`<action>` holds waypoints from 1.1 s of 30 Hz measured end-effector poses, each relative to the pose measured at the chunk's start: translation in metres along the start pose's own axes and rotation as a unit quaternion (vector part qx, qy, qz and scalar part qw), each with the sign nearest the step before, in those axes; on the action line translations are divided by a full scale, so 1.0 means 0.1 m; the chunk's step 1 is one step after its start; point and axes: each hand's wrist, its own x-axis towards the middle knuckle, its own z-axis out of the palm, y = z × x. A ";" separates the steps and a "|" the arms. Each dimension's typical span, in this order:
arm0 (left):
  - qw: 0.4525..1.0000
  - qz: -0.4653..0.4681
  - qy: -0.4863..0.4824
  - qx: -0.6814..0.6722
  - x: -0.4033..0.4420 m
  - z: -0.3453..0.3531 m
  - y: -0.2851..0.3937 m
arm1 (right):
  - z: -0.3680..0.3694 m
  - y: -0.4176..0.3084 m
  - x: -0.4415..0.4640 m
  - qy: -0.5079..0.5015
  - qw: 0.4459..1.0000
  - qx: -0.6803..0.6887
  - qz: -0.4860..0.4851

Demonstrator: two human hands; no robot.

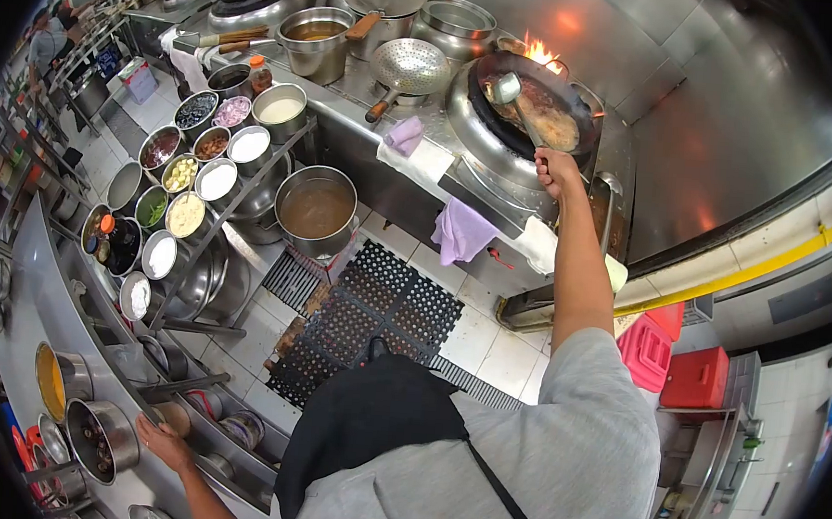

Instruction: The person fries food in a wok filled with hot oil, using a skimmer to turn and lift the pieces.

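My right hand (pixel 559 174) is closed around the handle of a long ladle (pixel 506 88), whose bowl is over the wok (pixel 586 107). Brown food (pixel 546 124) with liquid lies in the wok, and flames (pixel 542 56) rise behind its far rim. At the lower left, my left hand (pixel 166 445) rests on the steel counter's edge with fingers stretched out. Just beside it stands a steel pot (pixel 102 440) with dark round pieces inside. A second pot (pixel 62 379) holding something orange-yellow is farther up the counter.
Several steel containers of ingredients, among them a white powder bowl (pixel 217 180), stand on a rack at left. A large pot of brown liquid (pixel 317 204) stands below the stove. A perforated strainer (pixel 410 66) and purple cloth (pixel 463 232) are on the stove side. Black mat (pixel 365 304) covers the floor.
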 end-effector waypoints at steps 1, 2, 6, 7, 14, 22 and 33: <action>1.000 0.000 0.001 0.001 0.00 0.01 -0.01 | 0.00 0.00 0.00 -0.005 1.000 0.016 0.006; 1.000 -0.001 0.001 0.001 0.00 0.02 -0.02 | 0.00 -0.01 0.02 -0.005 1.000 0.016 0.006; 1.000 0.009 0.004 0.014 0.01 0.09 -0.11 | 0.08 -0.13 0.16 -0.033 0.994 0.099 0.031; 1.000 0.012 0.007 0.014 0.00 0.10 -0.12 | 0.11 -0.18 0.22 -0.047 0.990 0.126 0.039; 1.000 0.015 -0.002 0.020 0.00 0.06 -0.09 | 0.54 -0.69 0.08 -0.053 0.994 0.037 -0.083; 1.000 0.023 -0.006 0.006 0.01 0.10 -0.16 | -0.64 -0.57 -0.42 0.129 0.974 -0.167 -0.083; 0.999 0.034 0.004 0.033 0.00 0.09 -0.15 | -1.20 -0.25 -0.89 0.181 0.958 -0.219 -0.034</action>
